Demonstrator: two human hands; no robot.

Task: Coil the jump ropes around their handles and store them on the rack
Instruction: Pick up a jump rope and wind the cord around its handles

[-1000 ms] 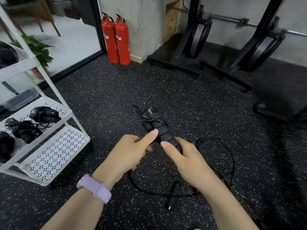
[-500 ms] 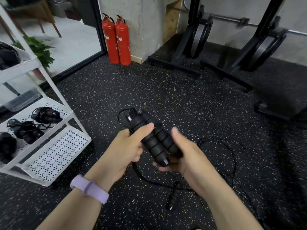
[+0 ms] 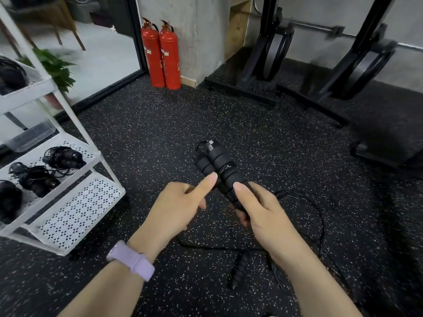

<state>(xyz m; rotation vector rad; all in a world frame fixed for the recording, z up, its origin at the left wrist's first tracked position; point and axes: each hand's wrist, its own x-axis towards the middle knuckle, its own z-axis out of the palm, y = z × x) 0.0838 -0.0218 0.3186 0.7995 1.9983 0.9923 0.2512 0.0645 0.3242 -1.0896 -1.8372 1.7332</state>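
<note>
One white rack (image 3: 68, 179) stands at the left, three coiled ropes (image 3: 37, 177) on its middle shelf; two red extinguishers (image 3: 161, 53) far; centre, both hands grip two paired handles (image 3: 217, 168), left hand (image 3: 176, 207) and right hand (image 3: 258, 211) curled, thumbs pressing; one loose rope (image 3: 238, 268) lies on the floor near.

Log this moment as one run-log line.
left hand: grips paired black ribbed jump-rope handles | right hand: grips same | cord: loose on floor | white perforated metal rack: holds coiled ropes
</note>
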